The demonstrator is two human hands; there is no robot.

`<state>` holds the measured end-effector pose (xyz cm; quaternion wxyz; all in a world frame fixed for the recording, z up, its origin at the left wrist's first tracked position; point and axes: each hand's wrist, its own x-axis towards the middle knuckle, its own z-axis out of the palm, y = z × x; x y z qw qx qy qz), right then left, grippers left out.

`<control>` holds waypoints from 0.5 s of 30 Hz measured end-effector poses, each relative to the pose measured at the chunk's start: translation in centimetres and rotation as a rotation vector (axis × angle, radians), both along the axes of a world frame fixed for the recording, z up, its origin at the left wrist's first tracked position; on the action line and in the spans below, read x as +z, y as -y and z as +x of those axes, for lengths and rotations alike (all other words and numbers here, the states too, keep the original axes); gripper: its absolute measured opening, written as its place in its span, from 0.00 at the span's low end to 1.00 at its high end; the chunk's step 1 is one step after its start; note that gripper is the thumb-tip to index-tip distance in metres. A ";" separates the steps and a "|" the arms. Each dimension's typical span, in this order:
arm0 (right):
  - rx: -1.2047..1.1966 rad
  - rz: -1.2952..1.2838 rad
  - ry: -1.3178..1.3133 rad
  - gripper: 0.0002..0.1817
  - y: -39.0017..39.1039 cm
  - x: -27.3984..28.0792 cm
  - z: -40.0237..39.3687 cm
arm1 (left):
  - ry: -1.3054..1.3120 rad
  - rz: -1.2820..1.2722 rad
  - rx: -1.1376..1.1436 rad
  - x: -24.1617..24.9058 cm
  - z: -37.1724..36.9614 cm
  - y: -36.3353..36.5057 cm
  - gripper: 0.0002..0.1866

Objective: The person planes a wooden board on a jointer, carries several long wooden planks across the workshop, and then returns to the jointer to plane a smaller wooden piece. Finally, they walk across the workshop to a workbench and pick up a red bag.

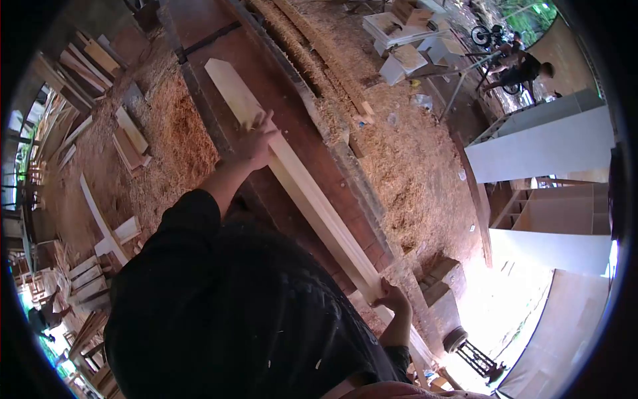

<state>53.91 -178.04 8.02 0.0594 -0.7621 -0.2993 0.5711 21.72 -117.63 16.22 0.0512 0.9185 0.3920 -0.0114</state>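
Your bare left hand (259, 145) reaches far left, fingers (266, 122) apart, its black-sleeved arm (193, 214) outstretched. Your bare right hand (396, 299), nearer on the right, curls, thumb (385, 286) extended.

Blinding glare burns out the lower right, the dark sleeves sink into shadow, and the fisheye view bends toward black, curved edges!

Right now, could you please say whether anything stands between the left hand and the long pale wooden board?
Nothing visible does; the left hand touches the long pale wooden board, as does the right hand.
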 end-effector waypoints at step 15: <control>0.058 -0.030 0.459 0.35 -5.9 4.7 -3.5 | 0.922 -1.048 0.976 -4.6 5.3 -1.4 0.48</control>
